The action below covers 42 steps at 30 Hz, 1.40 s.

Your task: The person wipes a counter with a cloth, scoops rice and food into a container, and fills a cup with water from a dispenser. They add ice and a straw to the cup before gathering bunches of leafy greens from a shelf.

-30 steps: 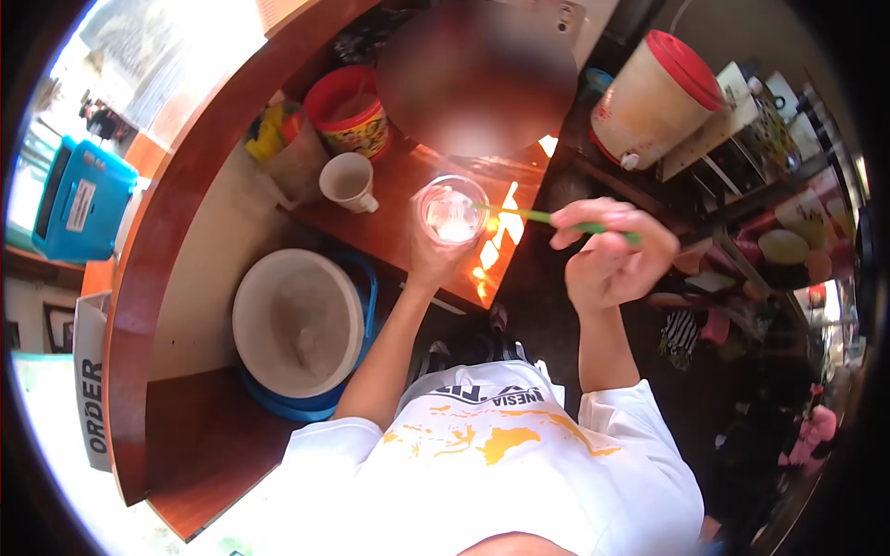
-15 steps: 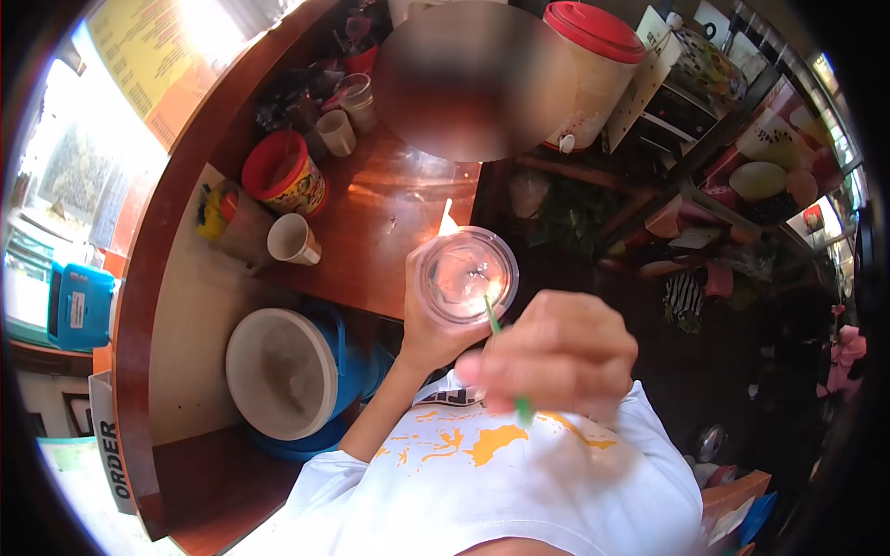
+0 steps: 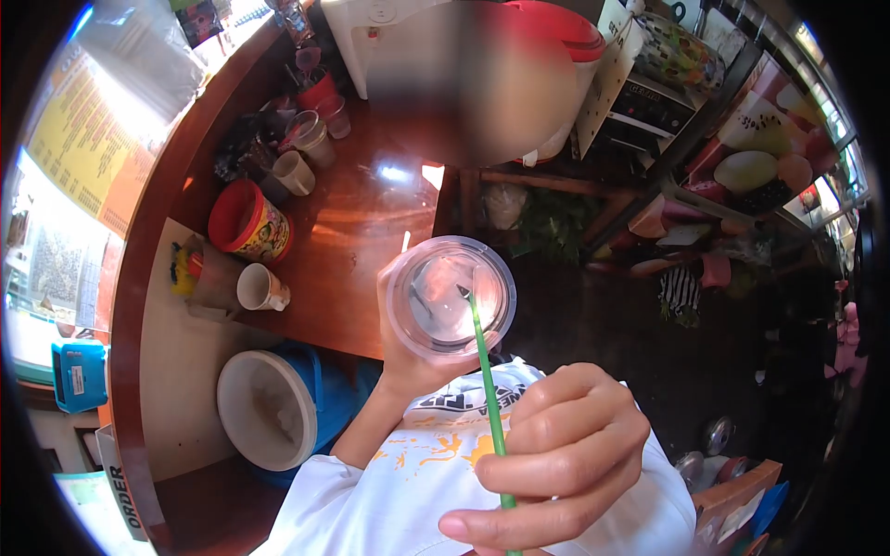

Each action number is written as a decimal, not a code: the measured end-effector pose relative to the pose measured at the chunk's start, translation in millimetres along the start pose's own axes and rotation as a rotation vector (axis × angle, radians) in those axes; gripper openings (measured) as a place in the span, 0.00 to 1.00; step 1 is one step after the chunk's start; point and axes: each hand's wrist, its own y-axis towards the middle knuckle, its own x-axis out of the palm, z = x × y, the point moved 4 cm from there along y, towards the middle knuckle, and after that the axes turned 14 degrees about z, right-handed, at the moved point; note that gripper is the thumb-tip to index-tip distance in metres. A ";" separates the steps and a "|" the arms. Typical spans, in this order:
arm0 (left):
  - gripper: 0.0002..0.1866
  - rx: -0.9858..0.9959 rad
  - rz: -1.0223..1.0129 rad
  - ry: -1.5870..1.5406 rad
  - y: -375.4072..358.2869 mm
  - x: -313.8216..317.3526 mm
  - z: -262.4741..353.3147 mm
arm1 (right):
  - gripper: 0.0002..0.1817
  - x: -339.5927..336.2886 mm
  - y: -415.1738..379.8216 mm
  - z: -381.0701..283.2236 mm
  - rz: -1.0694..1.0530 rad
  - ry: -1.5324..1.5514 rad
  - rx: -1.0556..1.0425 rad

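Note:
My left hand [image 3: 404, 363] is wrapped round a clear plastic cup [image 3: 400, 320], seen from above with its mouth up. Inside the cup is something clear and shiny that I cannot make out exactly. A thin green stick [image 3: 493, 408] slants from my right hand [image 3: 579, 445] to the cup, its dark tip showing within the rim. The right fingers are closed round the stick, in front of my white shirt [image 3: 371, 491]. A short white stick end [image 3: 406, 241] pokes up beside the cup's far left rim.
The wooden counter [image 3: 362, 250] carries a white mug [image 3: 262, 288], a red-rimmed tub [image 3: 246, 222] and several cups. Below it, at left, stands a blue bucket [image 3: 329, 398] with a white opening. A red-lidded container [image 3: 561, 32] stands at the back.
My right hand has come down and nearer to me with the green stick, which shows longer now. The cup appears slightly lower and left. The whole view has shifted.

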 end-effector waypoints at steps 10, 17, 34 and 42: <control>0.53 0.030 0.051 -0.030 30.5 44.2 3.3 | 0.11 -45.5 21.4 25.4 0.017 0.039 -0.182; 0.53 0.063 0.089 0.023 42.2 80.1 0.6 | 0.11 -77.0 24.5 37.2 0.023 -0.003 -0.205; 0.53 0.104 0.029 -0.067 78.0 101.6 -17.8 | 0.10 -89.5 49.8 73.0 -0.155 -0.030 -0.161; 0.54 0.101 0.035 -0.200 123.1 96.3 -33.5 | 0.08 -76.6 71.9 102.9 -0.268 -0.124 0.024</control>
